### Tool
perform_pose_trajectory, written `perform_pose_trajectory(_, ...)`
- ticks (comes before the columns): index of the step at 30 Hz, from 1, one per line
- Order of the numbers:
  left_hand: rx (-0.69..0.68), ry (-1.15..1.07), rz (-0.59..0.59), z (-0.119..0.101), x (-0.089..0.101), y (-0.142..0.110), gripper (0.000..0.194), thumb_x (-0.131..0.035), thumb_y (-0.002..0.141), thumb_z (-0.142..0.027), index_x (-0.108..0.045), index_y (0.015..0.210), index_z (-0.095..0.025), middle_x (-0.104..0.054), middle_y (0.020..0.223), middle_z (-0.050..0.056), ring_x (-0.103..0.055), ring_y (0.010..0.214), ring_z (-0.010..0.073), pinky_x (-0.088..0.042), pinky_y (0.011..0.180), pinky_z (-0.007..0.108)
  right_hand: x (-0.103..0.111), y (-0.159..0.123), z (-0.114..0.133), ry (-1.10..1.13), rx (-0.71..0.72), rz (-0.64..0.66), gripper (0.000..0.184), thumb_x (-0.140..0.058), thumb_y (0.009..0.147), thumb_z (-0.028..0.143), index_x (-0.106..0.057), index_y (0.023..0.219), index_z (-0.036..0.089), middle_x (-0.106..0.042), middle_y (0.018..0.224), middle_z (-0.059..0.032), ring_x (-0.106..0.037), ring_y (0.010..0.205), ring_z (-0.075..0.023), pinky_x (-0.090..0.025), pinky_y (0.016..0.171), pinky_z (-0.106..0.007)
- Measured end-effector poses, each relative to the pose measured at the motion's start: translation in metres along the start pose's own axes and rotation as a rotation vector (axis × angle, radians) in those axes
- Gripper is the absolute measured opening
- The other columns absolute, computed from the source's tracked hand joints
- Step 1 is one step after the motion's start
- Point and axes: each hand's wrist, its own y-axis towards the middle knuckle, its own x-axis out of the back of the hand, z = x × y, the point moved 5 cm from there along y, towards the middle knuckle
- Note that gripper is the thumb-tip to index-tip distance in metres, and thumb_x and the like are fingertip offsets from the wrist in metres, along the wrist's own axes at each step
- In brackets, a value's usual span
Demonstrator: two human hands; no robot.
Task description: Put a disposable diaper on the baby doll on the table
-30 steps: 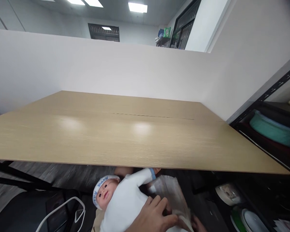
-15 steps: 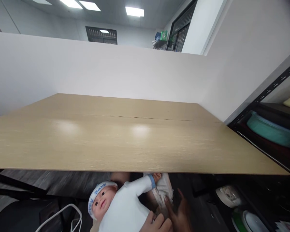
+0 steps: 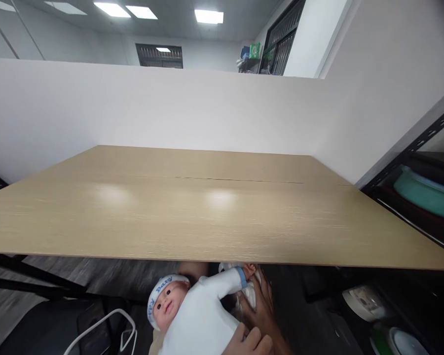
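Observation:
A baby doll (image 3: 202, 320) in a white long-sleeved top with blue cuffs lies face up below the table's front edge, its head toward the left in a printed cap. At the doll's lower body my left hand (image 3: 249, 342) has its fingers curled in; what they hold is hidden. My right hand (image 3: 261, 305) is beyond it, by the doll's cuffed hand, its thumb and fingers around a crumpled white cloth (image 3: 249, 296). The table edge and my fingers cover part of that cloth.
A wooden table (image 3: 207, 217) spans the view above the doll. On the left are a black chair (image 3: 52, 325) and a white cable (image 3: 96, 328). At right, a dark shelf holds a teal item (image 3: 425, 192); white round objects (image 3: 362, 301) sit lower down.
The white cloth has gone from spread beside the doll to bunched behind the doll's hand. My right hand has risen onto it. My left hand has moved slightly right and down, its fingers curling.

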Motion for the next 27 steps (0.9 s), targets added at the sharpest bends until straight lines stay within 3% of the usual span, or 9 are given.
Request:
perform_pose_trajectory(5, 0.095, -0.060, -0.062, 0.087, 0.019, -0.035, 0.044, -0.049, 0.106, -0.051, -0.067, 0.144, -0.056, -0.080, 0.121, 0.004, -0.070, 0.112, 0.0322, -0.057, 0.094, 0.055, 0.052, 0.004, -0.012, 0.090, -0.123, 0.046, 0.078, -0.062, 0.106, 0.049, -0.029, 0.172, 0.025, -0.040, 0.173, -0.0200, -0.045, 0.156, -0.0443, -0.046, 0.121, -0.068)
perform_pose_trajectory(7, 0.129, -0.085, -0.094, 0.105, 0.021, -0.044, 0.052, -0.039, 0.105, -0.050, -0.061, 0.151, -0.058, -0.081, 0.116, 0.005, -0.070, 0.107, 0.0332, -0.055, 0.094, 0.059, 0.071, 0.009, -0.013, 0.123, -0.109, 0.035, 0.075, -0.065, 0.105, 0.046, -0.034, 0.170, 0.026, -0.045, 0.169, -0.0178, -0.050, 0.153, -0.0413, -0.049, 0.121, -0.064)
perform_pose_trajectory(10, 0.157, -0.126, -0.126, 0.111, 0.012, -0.045, 0.056, -0.036, 0.101, -0.053, -0.059, 0.152, -0.059, -0.082, 0.117, 0.006, -0.070, 0.110, 0.0357, -0.054, 0.095, 0.063, 0.087, 0.023, 0.000, 0.140, 0.086, 0.063, 0.064, -0.066, 0.105, 0.035, -0.042, 0.165, 0.029, -0.057, 0.159, -0.0129, -0.058, 0.145, -0.0346, -0.053, 0.119, -0.055)
perform_pose_trajectory(15, 0.163, -0.157, -0.132, 0.100, 0.005, -0.032, 0.051, -0.056, 0.090, -0.061, -0.067, 0.139, -0.066, -0.081, 0.120, 0.002, -0.069, 0.120, 0.0410, -0.057, 0.087, 0.067, 0.082, 0.061, 0.045, 0.151, 0.464, 0.354, 0.064, -0.061, 0.103, 0.018, -0.045, 0.164, 0.031, -0.061, 0.158, -0.0077, -0.059, 0.145, -0.0277, -0.051, 0.120, -0.046)
perform_pose_trajectory(19, 0.148, -0.096, -0.141, 0.085, 0.031, -0.024, 0.059, -0.066, 0.084, -0.058, -0.068, 0.143, -0.059, -0.080, 0.127, 0.007, -0.069, 0.123, 0.0422, -0.056, 0.092, 0.067, 0.060, 0.099, 0.087, 0.135, 0.473, 0.737, 0.065, -0.066, 0.095, 0.020, -0.051, 0.159, 0.023, -0.063, 0.157, -0.0101, -0.059, 0.144, -0.0298, -0.045, 0.125, -0.047)
perform_pose_trajectory(23, 0.025, 0.055, -0.072, 0.053, 0.057, -0.007, 0.051, -0.077, 0.083, -0.054, -0.069, 0.130, -0.072, -0.079, 0.131, -0.001, -0.065, 0.129, 0.0419, -0.057, 0.089, 0.068, 0.037, 0.119, 0.126, -0.064, 0.449, 1.010, 0.037, -0.067, 0.087, 0.021, -0.068, 0.124, 0.014, -0.078, 0.122, -0.0159, -0.073, 0.115, -0.0342, -0.055, 0.102, -0.044)
perform_pose_trajectory(25, -0.018, 0.072, -0.048, 0.029, 0.058, 0.001, 0.049, -0.079, 0.087, -0.055, -0.069, 0.134, -0.066, -0.073, 0.143, -0.001, -0.061, 0.136, 0.0395, -0.058, 0.097, 0.065, 0.032, 0.121, 0.145, -0.117, 0.501, 1.049, 0.034, -0.066, 0.085, 0.022, -0.067, 0.118, 0.014, -0.079, 0.114, -0.0164, -0.075, 0.105, -0.0348, -0.055, 0.093, -0.043)
perform_pose_trajectory(27, -0.046, 0.077, -0.036, -0.002, 0.053, 0.006, 0.048, -0.076, 0.096, -0.055, -0.068, 0.143, -0.049, -0.064, 0.155, 0.005, -0.055, 0.144, 0.0372, -0.054, 0.110, 0.062, 0.033, 0.122, 0.162, -0.109, 0.549, 1.028, 0.033, -0.064, 0.085, 0.023, -0.065, 0.117, 0.015, -0.079, 0.113, -0.0158, -0.075, 0.102, -0.0345, -0.053, 0.090, -0.042)
